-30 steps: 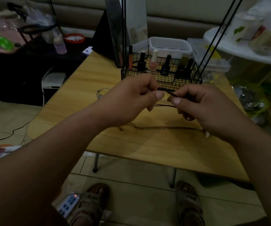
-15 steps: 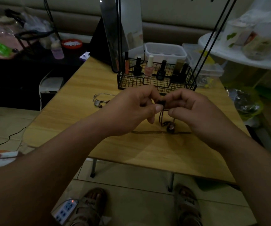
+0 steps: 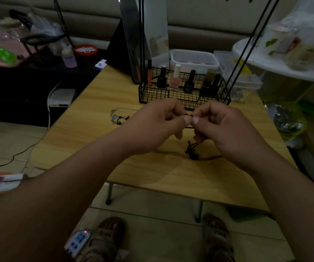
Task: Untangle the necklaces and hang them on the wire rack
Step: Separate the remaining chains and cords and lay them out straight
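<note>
At frame centre, left hand (image 3: 156,125) and right hand (image 3: 226,129) each hold a pinching grip on a thin dark cord necklace (image 3: 192,149); its knotted end hangs to the light wooden desk (image 3: 88,140), below the black wire rack (image 3: 184,94).

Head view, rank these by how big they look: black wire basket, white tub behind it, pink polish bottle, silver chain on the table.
1. black wire basket
2. white tub, though farther away
3. pink polish bottle and silver chain: look alike, not ranked
</note>
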A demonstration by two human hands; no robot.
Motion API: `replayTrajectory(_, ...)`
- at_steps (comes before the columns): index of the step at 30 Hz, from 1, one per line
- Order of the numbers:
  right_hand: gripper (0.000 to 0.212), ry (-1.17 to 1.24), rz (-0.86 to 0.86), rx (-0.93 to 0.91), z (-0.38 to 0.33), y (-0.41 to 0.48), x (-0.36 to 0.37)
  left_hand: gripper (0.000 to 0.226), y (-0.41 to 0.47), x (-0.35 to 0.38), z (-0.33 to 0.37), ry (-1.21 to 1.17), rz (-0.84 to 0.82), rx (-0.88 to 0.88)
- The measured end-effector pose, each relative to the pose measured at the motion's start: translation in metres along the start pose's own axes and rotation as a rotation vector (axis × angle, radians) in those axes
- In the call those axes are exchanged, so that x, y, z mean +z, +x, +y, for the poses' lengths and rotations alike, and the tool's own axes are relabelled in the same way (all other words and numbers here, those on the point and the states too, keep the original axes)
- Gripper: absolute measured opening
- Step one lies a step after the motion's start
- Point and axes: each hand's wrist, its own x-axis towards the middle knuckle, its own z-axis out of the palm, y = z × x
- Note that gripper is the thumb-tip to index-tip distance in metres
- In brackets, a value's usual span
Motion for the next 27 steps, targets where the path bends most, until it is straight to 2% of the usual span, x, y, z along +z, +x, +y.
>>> replayTrajectory(15, 0.003, -0.135, 0.075, -0.1, -0.002, -0.002, 0.0012, 0.003, -0.003, 0.0001, 0.0014, -0.011, 0.05, 0.009)
replayTrajectory(27, 0.008, -0.055, 0.089, -0.058, 0.0031, 0.0048, 0.0018, 0.006, 0.003, 0.0011, 0.0021, -0.326, -0.003, -0.128)
